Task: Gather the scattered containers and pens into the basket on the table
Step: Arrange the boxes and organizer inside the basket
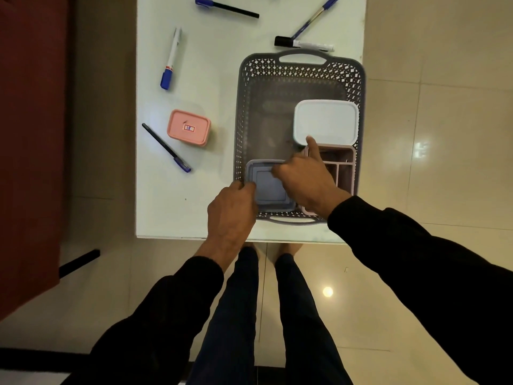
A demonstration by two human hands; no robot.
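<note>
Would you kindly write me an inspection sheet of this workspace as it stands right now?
Surface: white table, bare at its near left.
Basket: grey basket on the table's right side; inside it a white-lidded container, a pink divided tray and a lavender-lidded container.
Still out: pink container left of the basket; five pens on the table, including a black-capped marker just beyond the basket.
Clutter: nothing seen.
Hands: left hand and right hand both on the lavender-lidded container; grip itself unclear.
Cables: nothing seen.
Surroundings: glossy tiled floor; a dark red surface on the left.
</note>
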